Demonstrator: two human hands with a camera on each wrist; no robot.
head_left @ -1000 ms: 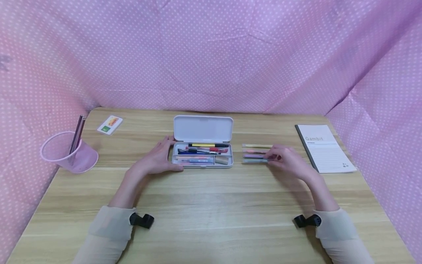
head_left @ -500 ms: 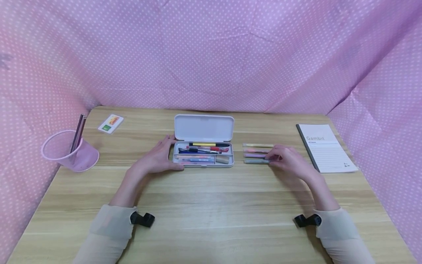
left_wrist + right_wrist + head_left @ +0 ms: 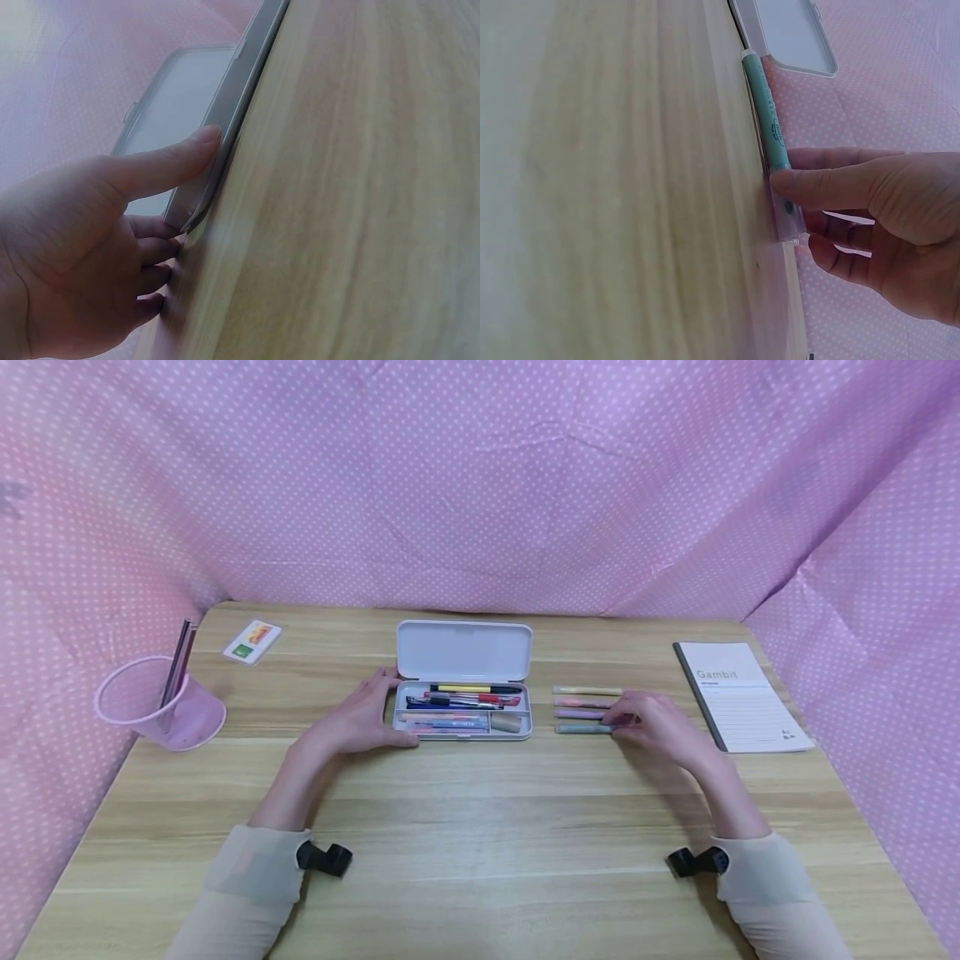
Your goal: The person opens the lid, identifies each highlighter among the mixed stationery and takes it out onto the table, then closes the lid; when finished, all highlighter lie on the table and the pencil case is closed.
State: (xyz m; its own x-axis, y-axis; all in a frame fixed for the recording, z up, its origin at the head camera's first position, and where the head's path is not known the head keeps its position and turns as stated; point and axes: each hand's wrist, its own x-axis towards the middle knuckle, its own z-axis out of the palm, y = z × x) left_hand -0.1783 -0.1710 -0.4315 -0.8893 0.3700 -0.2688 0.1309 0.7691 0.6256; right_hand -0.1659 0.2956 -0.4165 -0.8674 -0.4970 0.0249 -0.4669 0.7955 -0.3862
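A white pencil case (image 3: 462,652) stands with its lid up at the middle of the table. Yellow, red, black and blue pens lie in its back compartment; light-coloured pens and a grey-beige block (image 3: 505,723) lie in front. My left hand (image 3: 352,718) holds the case's left end, thumb (image 3: 176,163) against the front wall and fingers round the corner. Right of the case lies a row of highlighters: yellow (image 3: 585,691), pink (image 3: 583,702), purple (image 3: 579,714) and teal (image 3: 765,105). My right hand (image 3: 660,727) pinches the capped end of the teal one, the nearest in the row.
On the left, a pink mesh-like cup (image 3: 183,718) holds dark pencils (image 3: 178,664). A small white card-like item (image 3: 252,642) lies at the back left. A notebook (image 3: 742,697) lies on the right. Pink dotted cloth (image 3: 480,485) hangs behind the wooden table (image 3: 480,843).
The teal highlighter has shifted slightly toward the near edge, widening its gap from the purple one. The left hand stays at the pencil case. The head view has shifted a little.
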